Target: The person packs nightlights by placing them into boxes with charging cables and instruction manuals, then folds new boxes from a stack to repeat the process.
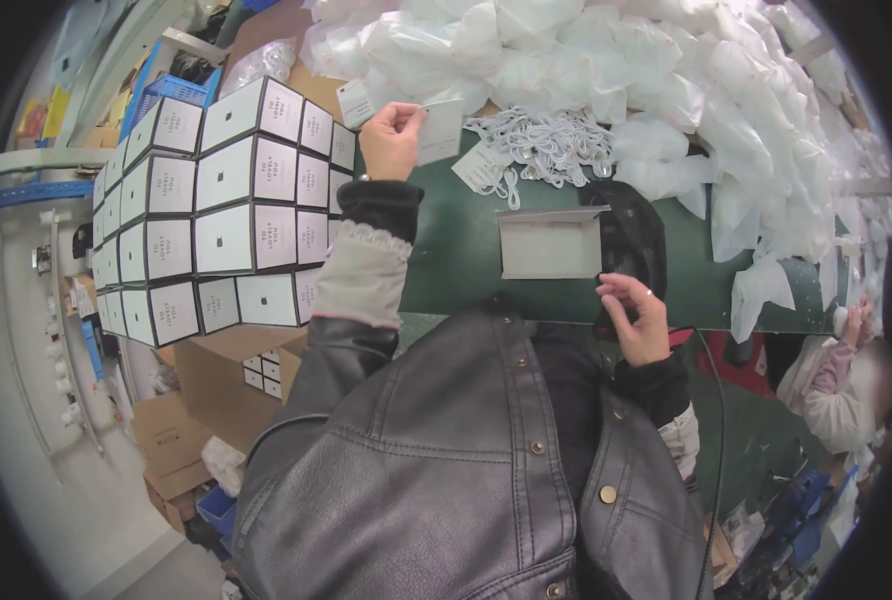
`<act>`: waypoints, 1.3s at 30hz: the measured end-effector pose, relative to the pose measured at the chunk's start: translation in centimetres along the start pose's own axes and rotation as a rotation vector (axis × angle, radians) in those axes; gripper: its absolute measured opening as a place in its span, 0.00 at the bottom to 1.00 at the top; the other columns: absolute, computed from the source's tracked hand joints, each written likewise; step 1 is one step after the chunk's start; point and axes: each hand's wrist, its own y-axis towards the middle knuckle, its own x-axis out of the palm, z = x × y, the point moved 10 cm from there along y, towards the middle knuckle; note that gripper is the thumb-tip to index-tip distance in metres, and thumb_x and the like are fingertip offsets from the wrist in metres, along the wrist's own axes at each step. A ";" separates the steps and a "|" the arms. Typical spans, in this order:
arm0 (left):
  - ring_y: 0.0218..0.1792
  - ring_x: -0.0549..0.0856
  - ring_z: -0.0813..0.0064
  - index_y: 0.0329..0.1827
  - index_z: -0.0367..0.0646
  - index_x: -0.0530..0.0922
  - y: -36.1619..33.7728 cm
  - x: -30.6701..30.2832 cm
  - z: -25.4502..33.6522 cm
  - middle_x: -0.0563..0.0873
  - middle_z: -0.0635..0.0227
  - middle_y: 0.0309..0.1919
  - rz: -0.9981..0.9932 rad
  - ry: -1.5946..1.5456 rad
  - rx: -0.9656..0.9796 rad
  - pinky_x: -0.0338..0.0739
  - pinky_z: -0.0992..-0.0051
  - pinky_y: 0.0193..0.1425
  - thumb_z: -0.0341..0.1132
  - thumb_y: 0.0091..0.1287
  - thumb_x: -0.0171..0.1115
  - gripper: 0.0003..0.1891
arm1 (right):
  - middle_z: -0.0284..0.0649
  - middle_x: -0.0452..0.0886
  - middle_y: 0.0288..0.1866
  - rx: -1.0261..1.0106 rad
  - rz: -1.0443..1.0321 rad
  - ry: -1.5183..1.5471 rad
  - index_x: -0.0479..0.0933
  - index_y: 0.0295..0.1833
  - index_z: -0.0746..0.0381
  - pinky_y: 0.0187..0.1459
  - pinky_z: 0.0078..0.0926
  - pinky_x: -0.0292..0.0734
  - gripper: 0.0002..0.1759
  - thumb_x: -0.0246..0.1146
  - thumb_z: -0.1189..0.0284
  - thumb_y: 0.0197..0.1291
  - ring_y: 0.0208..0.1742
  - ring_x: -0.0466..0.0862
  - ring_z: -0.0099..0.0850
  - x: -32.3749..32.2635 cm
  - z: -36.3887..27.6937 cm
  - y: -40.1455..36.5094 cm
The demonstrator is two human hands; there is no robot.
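**Left hand pinches card, right hand by open box**

Left hand (391, 140), far left: thumb and fingers closed tight on a white card (441, 131), held over the green table (456, 270). Right hand (638, 322), near: fingers half curled just beside the open box (551, 250); can't tell if it holds anything. Dark object (634, 235) right of the box, partly hidden. Stacked boxes (226, 215) left, print unreadable. Bags (666, 70) far, cut off.

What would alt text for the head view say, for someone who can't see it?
A person at a green table holds a card in the left hand, while the right hand is beside an open grey box. White boxes are stacked on the left; white bags and cords are heaped at the far side.
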 end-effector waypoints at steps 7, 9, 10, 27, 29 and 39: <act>0.25 0.74 0.84 0.35 0.44 0.78 -7.2 -1.7 11.0 0.79 0.79 0.16 -0.063 -0.527 0.077 0.68 0.79 0.38 0.29 0.52 0.67 0.09 | 0.40 0.80 0.41 -0.186 0.143 0.122 0.74 0.51 0.60 0.43 0.19 0.75 0.22 0.69 0.73 0.49 0.41 0.79 0.27 -1.1 -10.5 6.0; 0.22 0.71 0.84 0.35 0.45 0.77 -8.8 -1.7 12.6 0.78 0.78 0.15 -0.055 -0.563 0.144 0.67 0.79 0.36 0.28 0.52 0.67 0.09 | 0.42 0.76 0.42 -0.124 0.082 0.244 0.69 0.58 0.59 0.42 0.19 0.75 0.33 0.73 0.73 0.43 0.41 0.78 0.28 0.6 -11.6 7.2; 0.22 0.70 0.84 0.35 0.45 0.76 -9.3 -1.6 12.6 0.78 0.79 0.15 -0.057 -0.565 0.133 0.67 0.79 0.36 0.29 0.52 0.67 0.10 | 0.39 0.77 0.37 -0.100 0.121 0.309 0.70 0.56 0.59 0.39 0.19 0.76 0.33 0.74 0.73 0.42 0.37 0.78 0.26 0.8 -11.3 7.2; 0.27 0.74 0.85 0.41 0.42 0.82 -11.2 1.6 8.6 0.81 0.74 0.27 -0.850 -0.609 -0.030 0.67 0.84 0.30 0.39 0.64 0.58 0.11 | 0.45 0.84 0.41 0.125 0.040 0.685 0.71 0.49 0.63 0.38 0.29 0.82 0.20 0.69 0.75 0.50 0.39 0.84 0.31 4.9 -8.3 6.5; 0.23 0.62 0.84 0.24 0.48 0.66 -10.2 1.9 6.8 0.65 0.79 0.18 -0.798 -0.432 -0.019 0.57 0.82 0.29 0.40 0.61 0.62 0.14 | 0.44 0.81 0.47 0.153 0.068 0.655 0.69 0.55 0.65 0.41 0.25 0.81 0.22 0.65 0.74 0.55 0.45 0.82 0.30 4.9 -6.4 6.7; 0.28 0.79 0.79 0.31 0.38 0.79 -4.6 1.2 -7.2 0.83 0.67 0.26 -0.165 -0.449 -0.410 0.75 0.80 0.34 0.31 0.62 0.63 0.05 | 0.43 0.83 0.42 0.175 0.286 0.617 0.74 0.44 0.66 0.36 0.22 0.81 0.11 0.64 0.77 0.54 0.39 0.83 0.29 1.3 -1.4 4.7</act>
